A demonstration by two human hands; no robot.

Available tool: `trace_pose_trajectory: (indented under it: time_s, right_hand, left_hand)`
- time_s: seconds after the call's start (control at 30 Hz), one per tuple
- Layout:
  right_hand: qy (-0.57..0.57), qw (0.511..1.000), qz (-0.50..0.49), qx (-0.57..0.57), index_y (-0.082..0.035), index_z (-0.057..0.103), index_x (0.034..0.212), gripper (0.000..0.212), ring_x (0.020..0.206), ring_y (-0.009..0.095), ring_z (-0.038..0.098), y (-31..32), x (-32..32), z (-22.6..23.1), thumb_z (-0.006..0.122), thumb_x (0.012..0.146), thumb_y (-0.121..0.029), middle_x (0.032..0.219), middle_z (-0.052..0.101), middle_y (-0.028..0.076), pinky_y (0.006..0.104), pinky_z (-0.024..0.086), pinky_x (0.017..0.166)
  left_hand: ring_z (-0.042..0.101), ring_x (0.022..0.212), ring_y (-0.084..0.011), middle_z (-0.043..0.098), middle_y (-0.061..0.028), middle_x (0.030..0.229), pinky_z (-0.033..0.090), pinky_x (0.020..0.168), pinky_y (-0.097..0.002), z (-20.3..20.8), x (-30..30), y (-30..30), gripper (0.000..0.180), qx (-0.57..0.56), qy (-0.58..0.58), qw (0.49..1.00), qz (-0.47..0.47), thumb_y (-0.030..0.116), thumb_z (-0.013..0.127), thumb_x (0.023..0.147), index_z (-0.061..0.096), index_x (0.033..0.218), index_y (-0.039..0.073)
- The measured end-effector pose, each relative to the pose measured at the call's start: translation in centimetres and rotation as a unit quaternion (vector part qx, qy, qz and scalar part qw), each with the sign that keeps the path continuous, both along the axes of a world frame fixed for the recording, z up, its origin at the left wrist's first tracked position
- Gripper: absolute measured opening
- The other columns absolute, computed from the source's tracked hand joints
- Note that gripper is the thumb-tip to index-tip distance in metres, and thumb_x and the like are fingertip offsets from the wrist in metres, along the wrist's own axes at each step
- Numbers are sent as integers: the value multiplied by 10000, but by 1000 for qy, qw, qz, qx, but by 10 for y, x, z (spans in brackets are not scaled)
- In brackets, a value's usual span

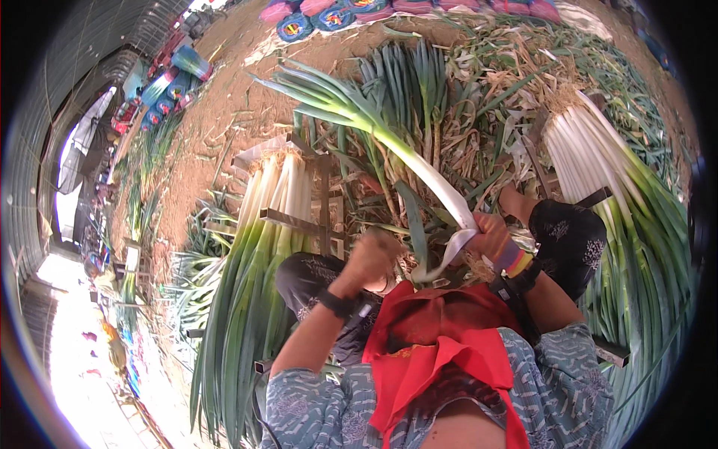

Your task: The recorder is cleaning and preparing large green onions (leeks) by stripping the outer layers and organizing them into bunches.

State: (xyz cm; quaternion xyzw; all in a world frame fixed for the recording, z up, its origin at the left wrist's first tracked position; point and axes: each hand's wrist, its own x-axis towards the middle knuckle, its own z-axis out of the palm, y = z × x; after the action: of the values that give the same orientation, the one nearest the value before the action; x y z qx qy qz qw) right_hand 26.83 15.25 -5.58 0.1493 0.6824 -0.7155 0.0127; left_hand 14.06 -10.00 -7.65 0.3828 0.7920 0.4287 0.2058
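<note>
A large Welsh onion (419,165) slants across the middle, its green leaves at the upper left and its white stem running down to the right. My right hand (493,238), in an orange-and-purple glove, is closed around the stem's root end. From that end a pale peeled leaf strip (447,258) curls down toward my lap. My left hand (374,258) is over my left knee, apart from the onion. Motion blurs its fingers, so I cannot tell whether they hold anything.
Metal racks hold thick bundles of trimmed onions (273,194) on the left and more onions (591,146) on the right. Ahead, unpeeled onions (404,75) stand among leaf scraps (516,112) on the soil. Colourful rolls (333,16) lie at the far edge.
</note>
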Motion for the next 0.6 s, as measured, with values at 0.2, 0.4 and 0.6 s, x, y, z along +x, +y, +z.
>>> trace_pose_trajectory:
  time_s: [0.2,0.4,0.6]
  right_hand:
    - [33,999,29,6,-24,612,1047,406,759,66,577,5,22,-46,772,680,-93,873,649,16,211,461,652]
    - [78,984,49,151,-72,616,1052,325,622,64,530,-2,28,-53,676,792,-258,758,558,-44,145,419,560]
    - [-153,977,63,132,-76,626,1022,356,636,70,574,23,26,-43,730,757,-290,822,632,-57,189,446,571]
  left_hand:
    - [608,716,-171,543,-146,1074,477,552,-267,75,-60,54,458,200,-215,918,267,106,632,809,422,1172,-78]
    - [606,650,-186,607,-52,798,486,537,-299,29,-70,56,188,181,-423,845,273,143,589,862,538,1003,30]
    - [591,631,-105,607,-32,733,474,543,-223,69,28,51,121,-50,-454,854,-249,60,588,826,615,917,-16]
